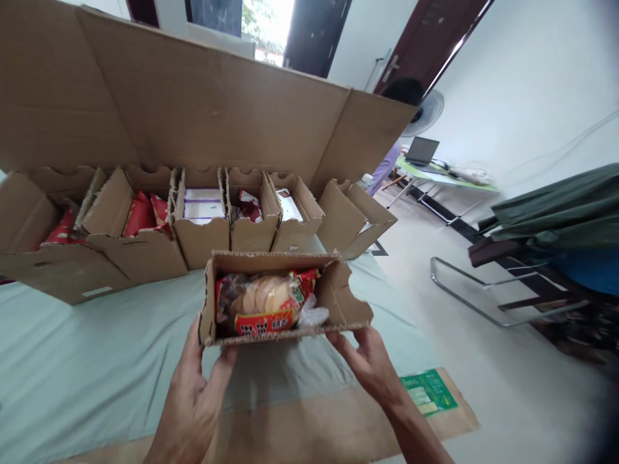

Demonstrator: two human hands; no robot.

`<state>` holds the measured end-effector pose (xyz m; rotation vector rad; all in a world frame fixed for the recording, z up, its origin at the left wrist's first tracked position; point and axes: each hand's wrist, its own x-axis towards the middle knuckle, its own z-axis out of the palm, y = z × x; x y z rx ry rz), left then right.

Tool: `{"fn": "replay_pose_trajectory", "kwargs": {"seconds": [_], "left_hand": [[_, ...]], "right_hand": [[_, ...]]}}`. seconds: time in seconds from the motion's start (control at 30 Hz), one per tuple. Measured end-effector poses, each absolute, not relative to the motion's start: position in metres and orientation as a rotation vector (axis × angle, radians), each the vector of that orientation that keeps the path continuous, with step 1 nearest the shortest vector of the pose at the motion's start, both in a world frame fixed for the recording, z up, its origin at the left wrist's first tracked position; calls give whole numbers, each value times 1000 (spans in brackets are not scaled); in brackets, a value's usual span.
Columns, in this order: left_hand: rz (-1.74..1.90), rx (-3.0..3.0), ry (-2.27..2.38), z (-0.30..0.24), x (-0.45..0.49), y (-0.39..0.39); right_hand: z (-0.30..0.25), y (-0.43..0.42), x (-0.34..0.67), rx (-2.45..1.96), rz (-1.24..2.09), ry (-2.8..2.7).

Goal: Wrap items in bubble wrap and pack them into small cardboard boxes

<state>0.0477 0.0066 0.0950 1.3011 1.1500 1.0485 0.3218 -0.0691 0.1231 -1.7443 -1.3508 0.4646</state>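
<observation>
Both of my hands hold an open cardboard box (348, 299) in front of me, above the cloth-covered surface. My left hand (198, 386) grips its left end, with the thumb on the near side. At the near right corner, my right hand (367, 361) has its fingers closed on the cardboard, partly hidden under it. Inside the box lies a clear and red packet of round crackers (265, 299), with a small crumpled clear plastic piece (313, 314) at its right. Behind it stands a row of similar open cardboard boxes (200, 248).
The row holds red packets (140, 216), white-and-purple boxes (204, 205) and a dark red packet (250, 206). A tall cardboard panel (217, 109) rises behind. A light green cloth (120, 361) covers the surface. To the right are a metal-framed chair (464, 290) and a table with a laptop (423, 151).
</observation>
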Motion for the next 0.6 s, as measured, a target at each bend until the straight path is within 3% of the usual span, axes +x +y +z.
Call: {"fn": "replay_pose_trajectory", "kwargs": {"seconds": [0.3, 0.6], "left_hand": [[1184, 1236, 1256, 103, -5, 23], [1101, 1227, 1118, 84, 26, -14]], "right_hand": [[147, -35, 272, -1539, 436, -1486], [110, -115, 290, -1767, 312, -1358]]}}
